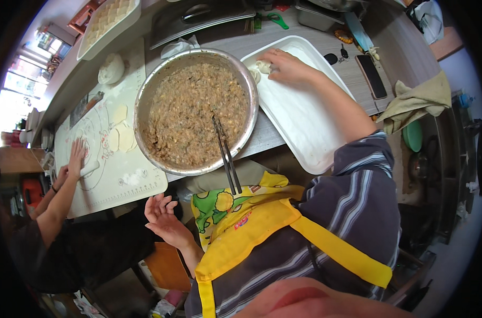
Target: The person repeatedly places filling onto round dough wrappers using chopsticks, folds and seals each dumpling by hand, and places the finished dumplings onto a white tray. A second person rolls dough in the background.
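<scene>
My right hand (287,66) reaches over the far left corner of a white tray (304,109) dusted with flour. Its fingers are around a folded dumpling (263,66), and a second dumpling (255,75) sits beside that one, against the tray's left side. Palm up, my left hand (164,218) is held apart from everything, its fingers loosely curled and nothing in them. Between my hands stands a large steel bowl (250,133) of minced filling (197,107). A pair of dark chopsticks (228,167) leans in the filling, with the ends sticking out over the near rim.
At left, a co-worker's hands (77,157) press on a marked pastry mat (109,194) by a white rolling pin (90,168). Round wrappers (121,137) and a dough lump (111,68) lie there. A phone (371,76) and cloth (418,101) are at right.
</scene>
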Motion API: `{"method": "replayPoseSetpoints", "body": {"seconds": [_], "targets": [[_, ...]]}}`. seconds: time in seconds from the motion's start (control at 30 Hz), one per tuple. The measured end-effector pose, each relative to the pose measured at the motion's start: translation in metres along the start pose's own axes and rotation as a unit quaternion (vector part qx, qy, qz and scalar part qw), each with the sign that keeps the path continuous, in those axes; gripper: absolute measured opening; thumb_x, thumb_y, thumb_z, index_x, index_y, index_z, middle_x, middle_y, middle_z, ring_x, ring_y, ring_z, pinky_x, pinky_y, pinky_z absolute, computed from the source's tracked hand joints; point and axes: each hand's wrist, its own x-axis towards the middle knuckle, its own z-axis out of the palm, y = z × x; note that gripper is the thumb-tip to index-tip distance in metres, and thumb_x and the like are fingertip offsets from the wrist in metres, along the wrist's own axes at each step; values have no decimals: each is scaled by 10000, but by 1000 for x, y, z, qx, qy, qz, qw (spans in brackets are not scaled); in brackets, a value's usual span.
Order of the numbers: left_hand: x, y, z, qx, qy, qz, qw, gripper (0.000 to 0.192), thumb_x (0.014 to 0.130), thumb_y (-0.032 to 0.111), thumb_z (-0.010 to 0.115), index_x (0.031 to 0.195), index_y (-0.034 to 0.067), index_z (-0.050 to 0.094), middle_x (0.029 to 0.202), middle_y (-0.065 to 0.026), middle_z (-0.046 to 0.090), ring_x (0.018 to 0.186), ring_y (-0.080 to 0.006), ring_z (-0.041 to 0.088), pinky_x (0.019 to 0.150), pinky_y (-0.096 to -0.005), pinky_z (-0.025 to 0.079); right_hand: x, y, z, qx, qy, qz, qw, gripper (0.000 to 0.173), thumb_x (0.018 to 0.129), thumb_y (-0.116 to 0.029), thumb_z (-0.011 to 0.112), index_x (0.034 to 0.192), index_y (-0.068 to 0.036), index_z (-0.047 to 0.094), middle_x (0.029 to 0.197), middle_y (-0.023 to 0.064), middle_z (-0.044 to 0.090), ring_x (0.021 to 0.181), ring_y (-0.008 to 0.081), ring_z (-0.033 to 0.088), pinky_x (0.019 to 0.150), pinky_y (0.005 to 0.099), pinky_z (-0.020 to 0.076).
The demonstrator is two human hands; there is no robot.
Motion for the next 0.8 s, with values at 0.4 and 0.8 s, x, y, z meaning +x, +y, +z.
{"method": "replayPoseSetpoints", "body": {"seconds": [0.4,0.8], "targets": [[115,-20,-73,198,44,-16,979,257,954,198,456,1056,12,602,975,-58,609,878,-146,574,745,-267,454,-39,-61,-37,-42,125,-122,984,418,698,-62,692,1094,-35,561,1041,128,580,994,313,547,850,374,431],[285,-75,-79,562,138,-162,799,343,838,291,538,1052,38,626,1087,-180,623,1018,-333,596,872,-442,460,-53,-211,29,-39,10,-449,893,225,655,-199,707,740,-55,557,727,74,483,718,263,516,626,378,410]]}}
